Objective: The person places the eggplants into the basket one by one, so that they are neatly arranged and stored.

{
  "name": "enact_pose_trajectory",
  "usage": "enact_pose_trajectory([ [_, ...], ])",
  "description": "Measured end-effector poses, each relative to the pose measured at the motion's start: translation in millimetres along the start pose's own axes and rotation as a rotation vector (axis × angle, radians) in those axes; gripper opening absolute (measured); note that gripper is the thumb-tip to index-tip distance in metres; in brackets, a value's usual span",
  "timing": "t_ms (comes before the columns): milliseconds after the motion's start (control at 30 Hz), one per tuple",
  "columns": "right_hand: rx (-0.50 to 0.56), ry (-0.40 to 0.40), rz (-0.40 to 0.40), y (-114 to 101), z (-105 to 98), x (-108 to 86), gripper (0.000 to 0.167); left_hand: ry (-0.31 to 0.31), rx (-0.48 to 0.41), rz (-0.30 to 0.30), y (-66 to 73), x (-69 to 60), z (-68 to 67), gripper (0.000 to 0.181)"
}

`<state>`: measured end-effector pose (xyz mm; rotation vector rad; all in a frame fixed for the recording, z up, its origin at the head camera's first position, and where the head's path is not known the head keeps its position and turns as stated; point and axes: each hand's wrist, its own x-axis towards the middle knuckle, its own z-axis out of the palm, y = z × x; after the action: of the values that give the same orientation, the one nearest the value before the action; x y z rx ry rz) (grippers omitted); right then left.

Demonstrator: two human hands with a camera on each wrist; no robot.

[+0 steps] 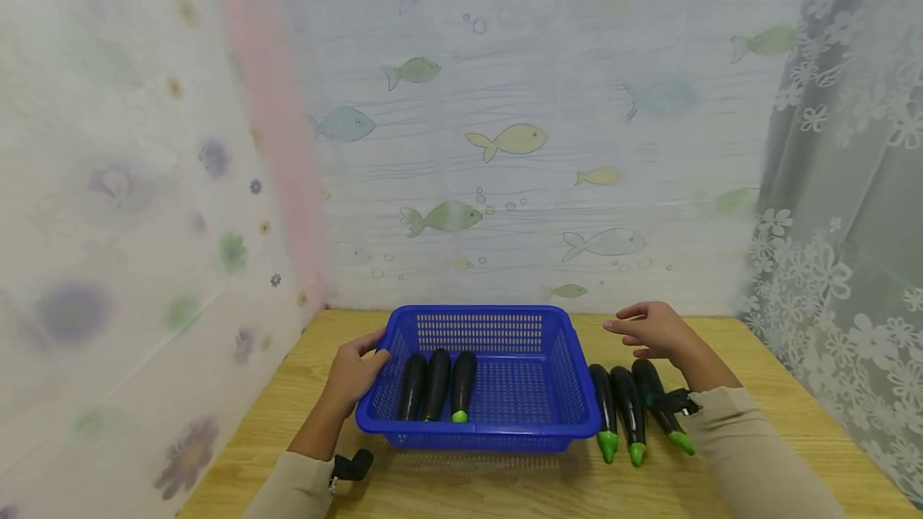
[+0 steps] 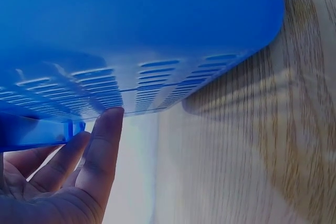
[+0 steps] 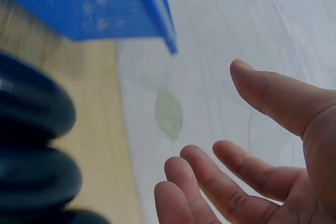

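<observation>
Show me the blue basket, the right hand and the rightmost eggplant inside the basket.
Blue basket point(image 1: 505, 428): head view, front rim.
Right hand point(image 1: 658, 332): head view, middle of the hand.
Rightmost eggplant inside the basket point(image 1: 464, 385): head view, dark body.

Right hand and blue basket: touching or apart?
Apart. The head view shows wood tabletop between the fingertips of the right hand and the blue basket; the right wrist view shows a gap too.

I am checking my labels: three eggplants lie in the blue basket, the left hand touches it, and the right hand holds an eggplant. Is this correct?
One error: the right hand is empty, as the right wrist view shows. Three eggplants lie in the blue basket, and the left hand touches it.
</observation>
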<state>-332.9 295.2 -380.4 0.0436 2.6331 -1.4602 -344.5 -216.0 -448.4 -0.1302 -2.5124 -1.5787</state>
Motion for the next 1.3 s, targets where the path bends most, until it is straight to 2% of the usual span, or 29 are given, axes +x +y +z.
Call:
enact_pose_trajectory([
  [333, 0.009, 0.004, 0.042, 37, -21, -2.6, 0.086, 0.014, 0.008, -0.004, 1.4, -0.6, 1.0, 0.056],
  [700, -0.007, -0.004, 0.087, 69, -25, -3.0, 0.087, 0.011, 0.012, 0.006, -0.2, -0.4, 0.1, 0.056],
  [1100, 0.022, -0.003, 0.174, 86, -21, -2.4, 0.084, 0.008, -0.007, 0.002, 3.9, -2.1, 0.1, 0.055],
  [1300, 0.085, -0.009, 0.2, 88, -16, -2.9, 0.078, 0.003, -0.023, 0.001, 5.4, -3.3, -0.4, 0.054],
])
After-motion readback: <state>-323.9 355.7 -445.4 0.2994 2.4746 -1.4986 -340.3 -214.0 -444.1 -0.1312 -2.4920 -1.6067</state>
